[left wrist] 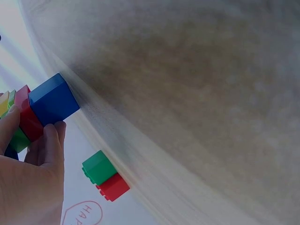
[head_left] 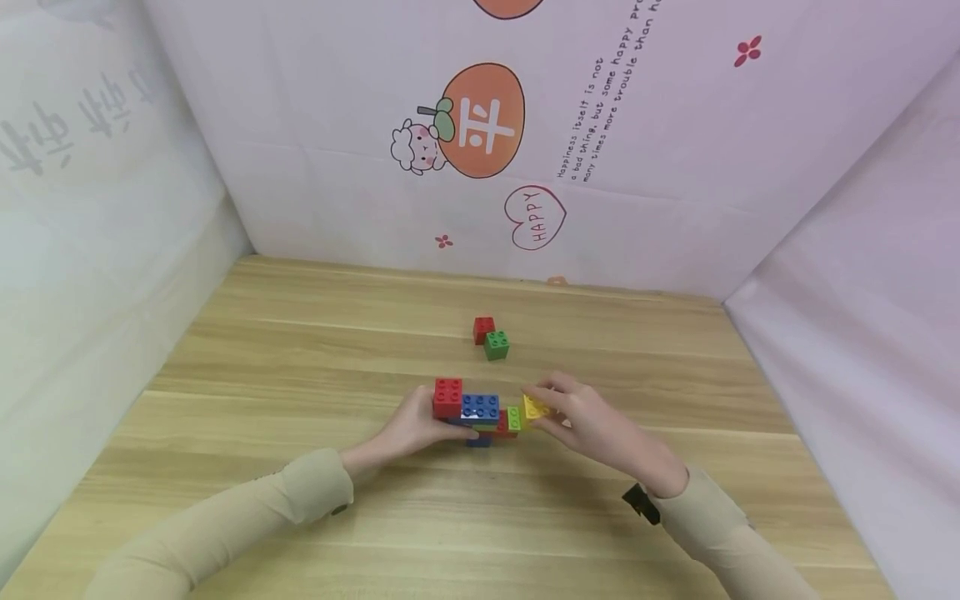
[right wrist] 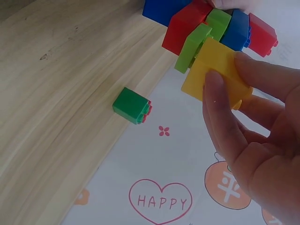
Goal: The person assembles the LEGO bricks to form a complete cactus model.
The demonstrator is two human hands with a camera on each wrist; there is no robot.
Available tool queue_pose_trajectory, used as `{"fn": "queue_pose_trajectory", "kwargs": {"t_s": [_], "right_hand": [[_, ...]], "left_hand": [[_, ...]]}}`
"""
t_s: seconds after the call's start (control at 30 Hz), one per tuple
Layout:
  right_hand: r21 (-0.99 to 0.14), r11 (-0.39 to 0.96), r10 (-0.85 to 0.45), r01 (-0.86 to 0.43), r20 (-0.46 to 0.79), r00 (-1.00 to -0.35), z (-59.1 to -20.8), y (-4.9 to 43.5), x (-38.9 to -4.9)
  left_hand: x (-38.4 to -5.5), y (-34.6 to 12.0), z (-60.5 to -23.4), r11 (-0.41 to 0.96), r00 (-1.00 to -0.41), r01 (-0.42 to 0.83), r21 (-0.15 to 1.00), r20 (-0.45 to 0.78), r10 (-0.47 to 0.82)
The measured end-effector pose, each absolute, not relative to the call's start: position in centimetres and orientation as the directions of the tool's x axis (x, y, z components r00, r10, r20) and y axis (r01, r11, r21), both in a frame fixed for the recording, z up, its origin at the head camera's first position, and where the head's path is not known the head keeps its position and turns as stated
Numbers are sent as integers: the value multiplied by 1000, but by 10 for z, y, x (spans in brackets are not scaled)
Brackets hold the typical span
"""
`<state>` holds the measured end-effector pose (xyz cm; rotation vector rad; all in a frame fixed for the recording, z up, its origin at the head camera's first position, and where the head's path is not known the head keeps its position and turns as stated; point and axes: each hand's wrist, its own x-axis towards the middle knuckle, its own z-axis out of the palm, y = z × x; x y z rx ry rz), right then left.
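My left hand [head_left: 422, 421] grips a small model of joined toy bricks, thumb on the near side and fingers behind. On the model's left end sits a red brick [head_left: 448, 398], beside a long blue brick [head_left: 480, 407]. Lower down, more red and blue bricks show, with a light green brick [head_left: 513, 418] at the right end. My right hand [head_left: 592, 421] pinches a yellow brick [right wrist: 218, 70] between thumb and fingers. In the right wrist view, the yellow brick is right up against the light green one. A blue brick [left wrist: 55, 98] forms the model's underside in the left wrist view.
Behind the model, a red brick [head_left: 483, 329] and a green brick [head_left: 497, 345] stand side by side on the wooden table [head_left: 337, 333]. A printed white cloth [head_left: 337, 167] hangs along the back and both sides of the table.
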<state>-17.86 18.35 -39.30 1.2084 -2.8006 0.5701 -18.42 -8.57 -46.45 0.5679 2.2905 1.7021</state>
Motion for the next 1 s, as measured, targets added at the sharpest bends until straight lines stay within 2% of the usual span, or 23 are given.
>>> {"fn": "queue_pose_trajectory", "kwargs": {"t_s": [1.0], "right_hand": [[-423,626,-655,-656,173,-736,-398,188,-179]], "left_hand": [[-184,-85,-465,254,-903,163,953,41,427]]}}
